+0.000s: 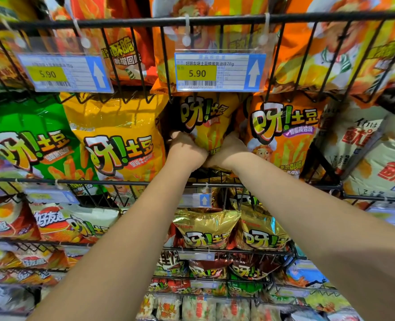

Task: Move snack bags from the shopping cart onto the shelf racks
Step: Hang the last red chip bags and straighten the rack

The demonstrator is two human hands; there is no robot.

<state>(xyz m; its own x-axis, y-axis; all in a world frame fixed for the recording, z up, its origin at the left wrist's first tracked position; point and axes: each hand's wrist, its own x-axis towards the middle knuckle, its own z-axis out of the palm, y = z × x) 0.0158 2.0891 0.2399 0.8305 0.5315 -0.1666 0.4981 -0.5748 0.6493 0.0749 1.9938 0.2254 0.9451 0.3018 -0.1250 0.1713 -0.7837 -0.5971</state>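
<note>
Both arms reach up into a black wire shelf rack (145,182). A yellow snack bag (207,121) stands upright in the gap between a yellow bag (120,140) on its left and an orange bag (282,135) on its right. My left hand (184,149) grips the lower left of the yellow snack bag. My right hand (231,150) grips its lower right. The two hands touch under the bag. The fingertips are hidden behind it. No shopping cart shows in the head view.
A green bag (27,140) and a white bag (377,154) fill the same rack's ends. A price tag reading 5.90 (219,72) hangs from the upper rack just above the held bag. Gold bags (205,228) and several lower racks sit beneath my arms.
</note>
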